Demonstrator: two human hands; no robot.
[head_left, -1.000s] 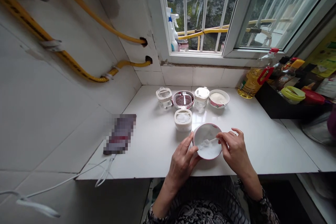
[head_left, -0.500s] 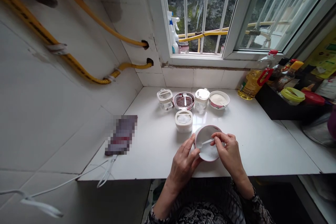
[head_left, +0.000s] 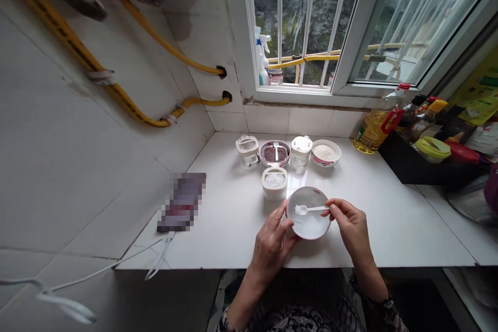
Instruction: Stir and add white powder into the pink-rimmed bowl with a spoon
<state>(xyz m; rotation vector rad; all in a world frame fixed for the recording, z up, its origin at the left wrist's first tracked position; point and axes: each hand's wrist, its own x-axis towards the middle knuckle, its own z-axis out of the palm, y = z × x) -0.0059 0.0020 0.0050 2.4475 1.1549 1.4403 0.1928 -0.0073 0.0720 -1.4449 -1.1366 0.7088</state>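
White spoon point(head_left: 312, 209): held by the end of its handle, with the scoop over the middle of the bowl; too small to tell if anything is on it.
Right hand point(head_left: 352, 226): narrow pinch, thumb and forefinger closed on the spoon handle, other fingers curled beneath.
Left hand point(head_left: 271, 250): curved around the near left side of the bowl, fingers point(head_left: 280, 224) against its wall, steadying it.
Bowl: red-rimmed white bowl point(head_left: 308, 189), tilted slightly towards the person, near the front edge of the white tile counter point(head_left: 383, 244), between the hands.
Progress so far: white powder or fine grains lie in the lower part of the bowl, with much of its inside showing bare.
Remaining containers: an open cream tub of white grains point(head_left: 274, 184) stands just behind the bowl; further back, a clear dish of dark red food point(head_left: 275, 153) and a small bowl of pale powder point(head_left: 326, 152) each hold a spoon and appear well filled.
Farther right: a bottle of cooking oil point(head_left: 374, 130) stands beside a black tray of condiments point(head_left: 408, 165).
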